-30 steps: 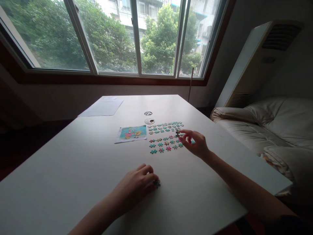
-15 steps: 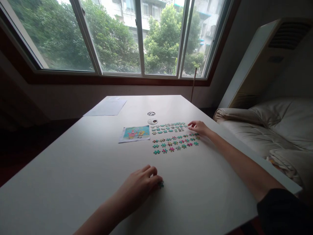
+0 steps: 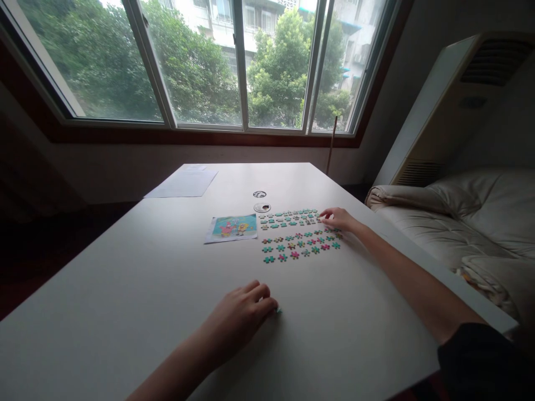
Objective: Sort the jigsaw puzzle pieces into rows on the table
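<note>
My left hand (image 3: 240, 314) rests on the white table (image 3: 125, 312) near its front, fingers curled over a small teal puzzle piece (image 3: 278, 310) that peeks out at the fingertips. My right hand (image 3: 340, 219) reaches out to the far right end of several rows of loose puzzle pieces (image 3: 298, 236), fingers bent down onto the pieces there. What, if anything, it pinches is hidden. A colourful cartoon reference picture (image 3: 232, 228) lies left of the rows.
A sheet of paper (image 3: 184, 182) lies at the table's far left. Two round cable holes (image 3: 261, 200) sit behind the pieces. A pale sofa (image 3: 455, 223) stands off the right edge. A wide window spans the far wall.
My right hand moved from the middle of the rows out to their far right end and lowered onto the table. My left hand slid slightly, now covering more of its piece.
</note>
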`<state>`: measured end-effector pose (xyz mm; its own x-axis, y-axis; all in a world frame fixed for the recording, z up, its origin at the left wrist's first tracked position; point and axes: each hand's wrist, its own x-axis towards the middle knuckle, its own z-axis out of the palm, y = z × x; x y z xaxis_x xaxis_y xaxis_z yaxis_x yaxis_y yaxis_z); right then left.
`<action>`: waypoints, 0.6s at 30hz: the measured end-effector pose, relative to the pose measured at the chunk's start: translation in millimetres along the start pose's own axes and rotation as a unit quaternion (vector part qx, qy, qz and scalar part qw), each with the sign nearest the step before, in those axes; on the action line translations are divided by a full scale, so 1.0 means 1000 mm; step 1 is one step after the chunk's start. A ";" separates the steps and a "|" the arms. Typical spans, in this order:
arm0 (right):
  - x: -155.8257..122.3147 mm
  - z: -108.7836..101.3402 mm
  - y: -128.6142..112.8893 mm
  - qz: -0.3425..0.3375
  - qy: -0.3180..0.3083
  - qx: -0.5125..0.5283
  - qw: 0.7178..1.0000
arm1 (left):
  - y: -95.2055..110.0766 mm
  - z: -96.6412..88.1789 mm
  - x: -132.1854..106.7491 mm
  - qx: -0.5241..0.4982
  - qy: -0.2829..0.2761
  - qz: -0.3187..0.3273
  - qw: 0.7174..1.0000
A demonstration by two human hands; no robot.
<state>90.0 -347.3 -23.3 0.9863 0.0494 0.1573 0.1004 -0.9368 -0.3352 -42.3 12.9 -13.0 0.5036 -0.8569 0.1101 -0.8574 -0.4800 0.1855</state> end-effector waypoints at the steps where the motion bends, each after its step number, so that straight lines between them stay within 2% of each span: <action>1: -0.003 -0.002 -0.004 -0.003 0.003 0.000 1.000 | 0.000 0.001 0.000 0.003 0.005 -0.003 1.000; 4: -0.022 -0.006 -0.027 -0.034 0.007 0.006 0.999 | -0.001 0.004 0.003 -0.004 0.032 -0.027 0.999; 6: -0.041 -0.005 -0.049 -0.092 0.020 0.018 0.995 | -0.002 0.008 0.004 -0.036 0.060 -0.061 0.996; 9: -0.075 0.003 -0.086 -0.172 0.022 0.050 0.984 | -0.006 0.012 0.007 -0.113 0.100 -0.127 0.980; 12: -0.107 0.016 -0.118 -0.242 0.030 0.077 0.967 | -0.007 0.015 0.010 -0.180 0.118 -0.160 0.963; 15: -0.126 0.026 -0.137 -0.297 0.044 0.092 0.949 | -0.006 0.013 0.012 -0.235 0.120 -0.170 0.949; 18: -0.134 0.031 -0.146 -0.333 0.070 0.102 0.935 | -0.003 0.009 0.013 -0.301 0.120 -0.187 0.927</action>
<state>-52.4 -206.7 -24.5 0.6706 0.5394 0.5092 0.7234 -0.6274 -0.2881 -34.4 1.5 -21.0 0.8251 -0.5502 0.1284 -0.4391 -0.4816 0.7585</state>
